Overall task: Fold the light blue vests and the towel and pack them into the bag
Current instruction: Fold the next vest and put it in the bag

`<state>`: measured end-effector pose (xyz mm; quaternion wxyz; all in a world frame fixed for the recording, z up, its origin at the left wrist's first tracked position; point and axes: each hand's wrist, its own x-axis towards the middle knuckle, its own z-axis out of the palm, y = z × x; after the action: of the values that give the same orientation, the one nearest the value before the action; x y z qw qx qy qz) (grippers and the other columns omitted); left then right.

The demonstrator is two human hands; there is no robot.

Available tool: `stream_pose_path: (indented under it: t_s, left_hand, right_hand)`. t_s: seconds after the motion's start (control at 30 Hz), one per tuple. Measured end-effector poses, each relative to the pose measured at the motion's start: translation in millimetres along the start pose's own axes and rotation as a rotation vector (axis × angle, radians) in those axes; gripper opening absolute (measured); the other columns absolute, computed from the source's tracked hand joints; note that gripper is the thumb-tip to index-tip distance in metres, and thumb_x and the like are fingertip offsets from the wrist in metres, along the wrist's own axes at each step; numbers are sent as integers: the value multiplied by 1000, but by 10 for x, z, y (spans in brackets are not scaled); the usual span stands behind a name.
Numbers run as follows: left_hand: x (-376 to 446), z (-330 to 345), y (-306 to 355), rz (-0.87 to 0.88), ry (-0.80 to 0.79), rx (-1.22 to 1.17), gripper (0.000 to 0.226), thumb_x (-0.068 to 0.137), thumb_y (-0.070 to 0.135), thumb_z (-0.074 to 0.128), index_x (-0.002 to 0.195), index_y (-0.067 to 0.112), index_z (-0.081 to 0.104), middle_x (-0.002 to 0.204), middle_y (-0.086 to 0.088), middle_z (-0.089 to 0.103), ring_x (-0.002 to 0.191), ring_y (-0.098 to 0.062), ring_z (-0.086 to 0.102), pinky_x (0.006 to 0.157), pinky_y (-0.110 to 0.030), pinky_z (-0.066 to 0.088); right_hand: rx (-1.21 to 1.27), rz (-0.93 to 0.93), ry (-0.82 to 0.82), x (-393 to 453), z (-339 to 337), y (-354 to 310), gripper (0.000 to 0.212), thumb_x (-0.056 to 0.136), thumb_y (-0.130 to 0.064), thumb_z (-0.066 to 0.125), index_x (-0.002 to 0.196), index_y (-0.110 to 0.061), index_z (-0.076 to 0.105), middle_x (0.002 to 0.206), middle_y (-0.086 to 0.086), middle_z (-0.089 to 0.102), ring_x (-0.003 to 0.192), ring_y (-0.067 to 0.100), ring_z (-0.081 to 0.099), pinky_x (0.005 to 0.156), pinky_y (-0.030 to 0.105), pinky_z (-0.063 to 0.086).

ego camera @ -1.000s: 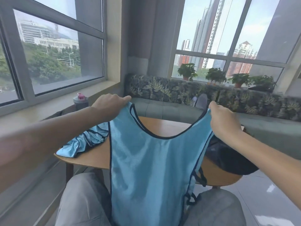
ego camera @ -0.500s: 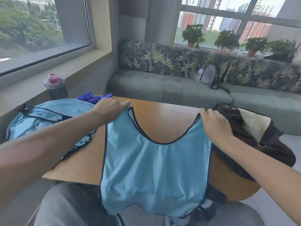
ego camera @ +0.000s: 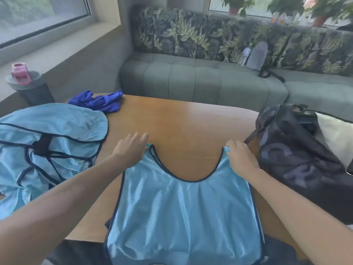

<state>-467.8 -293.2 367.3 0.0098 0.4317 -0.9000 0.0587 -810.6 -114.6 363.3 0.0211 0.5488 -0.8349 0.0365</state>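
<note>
A light blue vest (ego camera: 183,211) with dark trim lies flat on the wooden table (ego camera: 181,121), its lower part hanging over the near edge. My left hand (ego camera: 130,148) rests on its left shoulder strap with fingers stretched forward. My right hand (ego camera: 240,157) pinches the right shoulder strap. More light blue vests (ego camera: 47,146) lie in a loose heap at the table's left. A crumpled dark blue towel (ego camera: 99,101) sits at the far left. The black bag (ego camera: 298,152) lies open at the right, pale lining showing.
A dark bottle with a pink cap (ego camera: 26,87) stands on the ledge at the left. A grey-green sofa (ego camera: 200,83) with leaf-print cushions runs behind the table, with a grey pouch and a water bottle (ego camera: 254,54) on it. Potted plants line the window sill.
The vest has come down from being held in the air onto the table. My left hand's fingers have straightened over the strap. The camera has tilted down.
</note>
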Motion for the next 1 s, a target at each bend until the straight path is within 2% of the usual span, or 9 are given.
stream_pose_path:
  t_s: [0.13,0.23,0.3,0.37,0.43,0.47,0.53,0.73,1.0]
  left_hand:
    - [-176,243,49,-37,173,-21,19,87,1,61,96,12,48,94,-7,42,80,-23,36,69,-34,38]
    - [-331,376,167,-23,90,-160,22,86,-9,59,101,7,57,109,-9,49,97,-28,45,85,-41,50]
    - [-389,386,306,47,79,-217,23,86,1,69,109,1,68,129,-15,56,121,-31,43,102,-41,49]
    - [-376,340,443,118,78,-148,33,86,21,73,115,4,73,144,-20,53,137,-34,34,111,-43,44]
    - [-340,355,536,39,-30,-215,59,105,42,33,154,11,41,168,-10,20,155,-33,8,126,-45,18]
    - [-284,410,554,-14,-37,-259,67,104,48,14,163,15,20,171,-2,8,157,-30,2,127,-43,10]
    - [-218,478,579,-48,20,-274,71,100,50,3,165,20,4,172,4,2,158,-25,-2,128,-40,6]
    - [310,495,549,-40,-13,-228,72,99,51,0,165,23,3,172,7,2,158,-21,-1,127,-38,6]
    - [1344,557,424,-25,-23,-218,62,108,46,11,164,23,0,171,8,-5,158,-19,-6,127,-37,3]
  right_hand:
    - [237,136,141,-212,120,-108,43,94,6,48,135,-6,48,138,11,45,123,33,45,90,47,49]
    - [244,139,4,-401,275,-198,45,104,-6,38,148,-4,40,158,13,36,144,31,35,113,44,37]
    - [180,108,-73,-466,362,-228,49,110,-20,28,156,-2,29,166,14,22,154,27,17,125,37,16]
    - [107,95,-70,-476,417,-265,56,110,-34,14,160,-8,19,169,11,12,156,26,7,127,38,6]
    - [70,101,-85,-451,441,-316,59,109,-42,10,163,-18,9,170,4,1,157,25,-2,127,40,2]
    - [71,99,-94,-402,460,-323,59,108,-44,9,163,-21,5,170,1,-2,157,24,-5,127,41,1]
    - [74,80,-109,-305,454,-364,60,108,-46,8,163,-25,2,170,-2,-5,156,23,-8,127,42,0]
    - [77,35,-77,311,480,-468,59,108,-46,9,163,-26,2,170,-2,-5,156,20,-7,127,39,-1]
    - [60,13,-61,1370,586,-533,58,108,-44,11,163,-27,7,171,-2,1,157,19,-1,126,38,2]
